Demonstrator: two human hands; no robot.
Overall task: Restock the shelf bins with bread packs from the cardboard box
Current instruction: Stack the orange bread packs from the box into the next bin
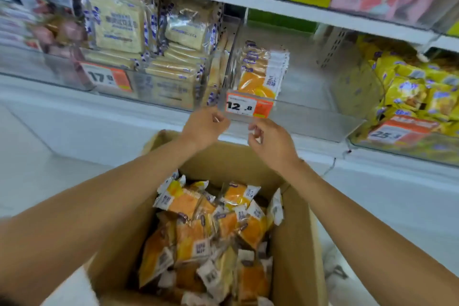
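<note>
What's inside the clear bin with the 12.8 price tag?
A few orange-and-white bread packs stand upright at the left end of the clear bin. The 12.8 price tag covers their bottom edges, so how they rest is hidden.

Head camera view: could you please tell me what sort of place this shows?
Most likely a grocery shop aisle: shelves carry clear bins, orange price tags sit on the bin fronts, and a cardboard box of bread packs stands below.
</note>
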